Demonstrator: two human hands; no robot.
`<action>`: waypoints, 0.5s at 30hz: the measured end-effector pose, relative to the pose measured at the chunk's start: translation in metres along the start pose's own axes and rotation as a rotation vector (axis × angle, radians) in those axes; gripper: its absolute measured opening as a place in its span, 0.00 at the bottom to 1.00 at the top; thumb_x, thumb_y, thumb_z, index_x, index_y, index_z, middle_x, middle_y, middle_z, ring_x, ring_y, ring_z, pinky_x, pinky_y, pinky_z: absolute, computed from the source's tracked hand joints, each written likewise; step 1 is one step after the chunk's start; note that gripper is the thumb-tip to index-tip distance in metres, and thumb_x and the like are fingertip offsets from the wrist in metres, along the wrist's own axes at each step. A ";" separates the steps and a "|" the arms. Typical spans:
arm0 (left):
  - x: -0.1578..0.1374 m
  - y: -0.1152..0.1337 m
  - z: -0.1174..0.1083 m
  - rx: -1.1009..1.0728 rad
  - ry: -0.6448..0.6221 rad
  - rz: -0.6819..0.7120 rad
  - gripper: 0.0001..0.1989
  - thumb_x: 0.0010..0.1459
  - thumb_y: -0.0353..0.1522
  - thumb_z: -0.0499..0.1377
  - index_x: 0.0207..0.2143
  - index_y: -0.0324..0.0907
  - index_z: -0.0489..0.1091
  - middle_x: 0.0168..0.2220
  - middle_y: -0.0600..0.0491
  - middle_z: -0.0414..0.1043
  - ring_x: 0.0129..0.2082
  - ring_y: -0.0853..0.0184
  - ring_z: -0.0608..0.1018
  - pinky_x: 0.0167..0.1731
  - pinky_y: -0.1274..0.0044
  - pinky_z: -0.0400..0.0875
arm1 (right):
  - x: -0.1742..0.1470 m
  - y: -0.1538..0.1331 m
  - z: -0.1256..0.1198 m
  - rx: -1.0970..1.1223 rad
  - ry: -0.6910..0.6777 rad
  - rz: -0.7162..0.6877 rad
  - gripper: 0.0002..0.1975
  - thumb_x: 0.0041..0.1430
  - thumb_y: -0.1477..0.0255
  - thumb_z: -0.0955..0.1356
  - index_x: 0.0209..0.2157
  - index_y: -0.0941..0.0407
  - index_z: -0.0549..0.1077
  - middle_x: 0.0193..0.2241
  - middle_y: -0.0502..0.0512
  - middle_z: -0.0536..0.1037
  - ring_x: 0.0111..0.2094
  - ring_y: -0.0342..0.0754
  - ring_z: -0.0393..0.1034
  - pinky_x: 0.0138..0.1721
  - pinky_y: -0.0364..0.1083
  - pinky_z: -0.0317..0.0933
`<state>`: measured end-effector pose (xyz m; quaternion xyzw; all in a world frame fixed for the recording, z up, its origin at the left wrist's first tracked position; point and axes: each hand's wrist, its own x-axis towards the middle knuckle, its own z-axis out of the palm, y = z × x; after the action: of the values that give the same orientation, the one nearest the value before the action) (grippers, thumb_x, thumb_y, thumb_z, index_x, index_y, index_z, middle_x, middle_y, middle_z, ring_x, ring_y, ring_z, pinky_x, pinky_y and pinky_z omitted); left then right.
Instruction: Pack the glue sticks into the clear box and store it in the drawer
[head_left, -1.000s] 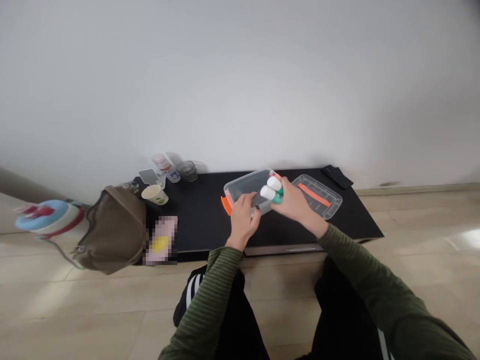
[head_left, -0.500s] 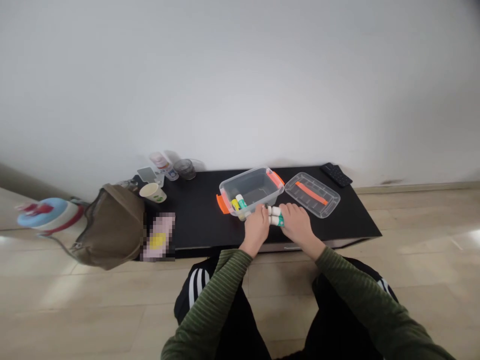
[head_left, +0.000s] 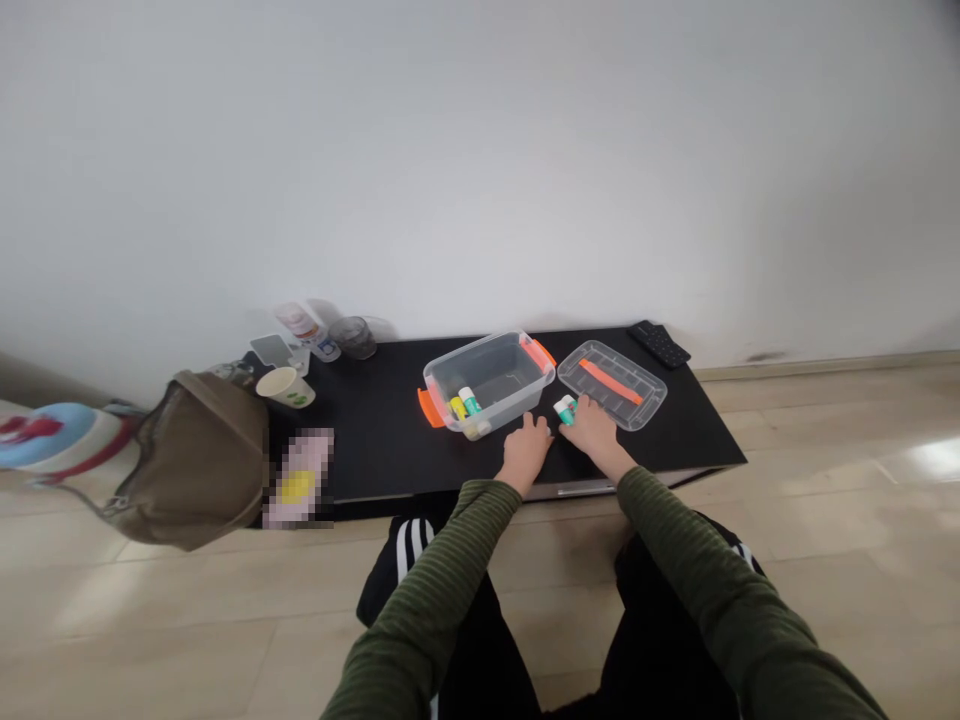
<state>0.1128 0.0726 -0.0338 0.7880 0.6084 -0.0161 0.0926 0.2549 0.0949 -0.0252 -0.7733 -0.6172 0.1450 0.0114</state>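
Note:
My right hand [head_left: 595, 433] is closed around glue sticks [head_left: 565, 410] with white caps and green labels; two ends show past the fingers. To its left, my left hand [head_left: 526, 450] is curled low over the tabletop in front of the clear plastic box [head_left: 517, 400]. A small white bit shows at its fingertips, mostly hidden by the fingers. Inside the open box, a green-and-white glue stick [head_left: 469, 401] and a yellow one [head_left: 457, 408] lie at the left end. The clear lid [head_left: 649, 393] with an orange handle lies flat right of the box.
The black table [head_left: 382, 430] stands against a white wall. On its left are a paper cup [head_left: 286, 388], a dark glass [head_left: 353, 338], a pinkish-white bottle [head_left: 307, 330] and a brown bag [head_left: 199, 460]. A black keypad-like device [head_left: 660, 344] lies at the back right.
My hands were together holding glue sticks end to end. They have come apart: the right keeps green-labelled sticks, while the left has turned down toward the tabletop. The view has shifted slightly.

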 end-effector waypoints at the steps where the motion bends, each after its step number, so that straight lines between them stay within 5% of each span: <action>1: 0.003 0.003 0.001 -0.005 -0.001 0.001 0.16 0.67 0.39 0.55 0.53 0.40 0.64 0.54 0.40 0.65 0.41 0.56 0.82 0.37 0.69 0.76 | 0.000 0.000 0.001 -0.010 0.019 -0.007 0.26 0.58 0.61 0.71 0.53 0.59 0.63 0.52 0.68 0.72 0.51 0.59 0.72 0.44 0.50 0.65; 8: 0.012 0.013 0.005 -0.267 0.035 -0.028 0.23 0.61 0.37 0.63 0.54 0.38 0.61 0.56 0.39 0.61 0.50 0.53 0.79 0.43 0.67 0.76 | -0.007 0.007 -0.011 -0.132 0.132 -0.070 0.23 0.66 0.56 0.64 0.53 0.60 0.66 0.52 0.70 0.71 0.55 0.61 0.66 0.45 0.52 0.66; 15: 0.017 0.004 0.022 -0.737 0.073 0.071 0.37 0.54 0.24 0.63 0.64 0.35 0.54 0.60 0.37 0.58 0.57 0.57 0.73 0.58 0.67 0.69 | -0.012 0.019 -0.026 -0.105 -0.138 0.005 0.34 0.53 0.58 0.74 0.57 0.58 0.64 0.55 0.68 0.68 0.50 0.63 0.72 0.46 0.55 0.66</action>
<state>0.1235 0.0841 -0.0576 0.7225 0.5485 0.2355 0.3487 0.2771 0.0834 -0.0013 -0.7626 -0.6212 0.1655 -0.0718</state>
